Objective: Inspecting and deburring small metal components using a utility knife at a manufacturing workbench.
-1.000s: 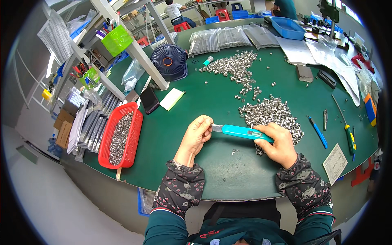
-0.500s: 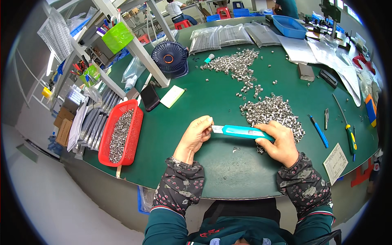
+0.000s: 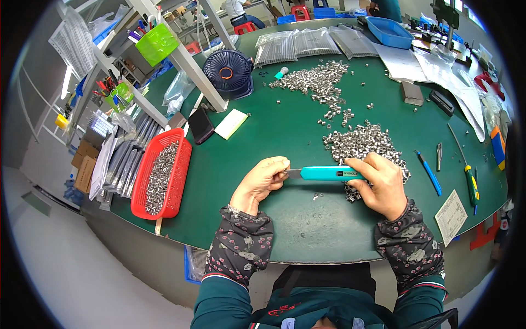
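My right hand (image 3: 379,183) is closed round the handle end of a teal utility knife (image 3: 329,173), its blade out and pointing left. In front of the blade tip, my left hand (image 3: 262,182) is closed, thumb and forefinger pinched together. A small piece seems to sit in the pinch, but fingers and blade hide what it is. Just beyond the knife lies a pile of small metal rings (image 3: 364,143), partly behind my right hand. A few tiny scraps (image 3: 318,196) lie on the green table (image 3: 296,230) below the knife.
At left stands a red basket (image 3: 185,181) of small metal parts, near a phone (image 3: 200,125) and a fan (image 3: 228,74). More rings (image 3: 315,82) are scattered farther back. A blue pen-like tool (image 3: 429,173) and a screwdriver (image 3: 470,183) lie at right.
The knife has rolled slightly in my right hand, and its blade now looks darker. My right hand has shifted a little to the right; the left stays pinched at the blade tip.
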### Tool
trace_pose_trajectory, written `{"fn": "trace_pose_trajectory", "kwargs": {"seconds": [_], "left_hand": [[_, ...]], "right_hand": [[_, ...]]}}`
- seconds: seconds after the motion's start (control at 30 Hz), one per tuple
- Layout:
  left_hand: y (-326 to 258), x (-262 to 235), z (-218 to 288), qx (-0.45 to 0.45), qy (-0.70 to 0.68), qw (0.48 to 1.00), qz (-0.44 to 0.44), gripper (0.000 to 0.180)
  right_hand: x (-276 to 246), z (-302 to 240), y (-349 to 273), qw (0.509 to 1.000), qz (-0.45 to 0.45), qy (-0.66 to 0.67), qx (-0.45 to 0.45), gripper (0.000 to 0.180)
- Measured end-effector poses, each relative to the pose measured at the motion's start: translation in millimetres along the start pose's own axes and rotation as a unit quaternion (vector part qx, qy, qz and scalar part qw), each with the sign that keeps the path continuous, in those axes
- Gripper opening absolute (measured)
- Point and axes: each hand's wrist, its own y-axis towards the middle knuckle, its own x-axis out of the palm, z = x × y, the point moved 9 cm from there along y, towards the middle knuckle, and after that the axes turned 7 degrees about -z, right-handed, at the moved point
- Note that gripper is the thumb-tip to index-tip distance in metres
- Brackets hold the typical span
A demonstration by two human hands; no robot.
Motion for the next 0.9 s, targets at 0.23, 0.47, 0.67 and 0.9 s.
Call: {"fn": "trace_pose_trajectory", "kwargs": {"seconds": [0.23, 0.47, 0.67, 0.9], "left_hand": [[-1, 4, -2, -0.017, 0.023, 1.000, -0.005, 0.022], [2, 4, -5, -0.021, 0.029, 0.999, -0.026, 0.022], [3, 3, 4, 0.037, 0.010, 0.999, 0.008, 0.020], [2, 3, 22, 0.175, -0.093, 0.980, -0.033, 0.012]], "right_hand": [[-8, -9, 1, 0.997, 0.018, -0.059, -0.036, 0.041], [-17, -26, 0, 0.983, 0.072, -0.132, -0.107, 0.038], [-13, -13, 1, 0.994, 0.059, -0.070, -0.067, 0.032], [13, 23, -5, 0.989, 0.006, 0.127, 0.071, 0.028]]}}
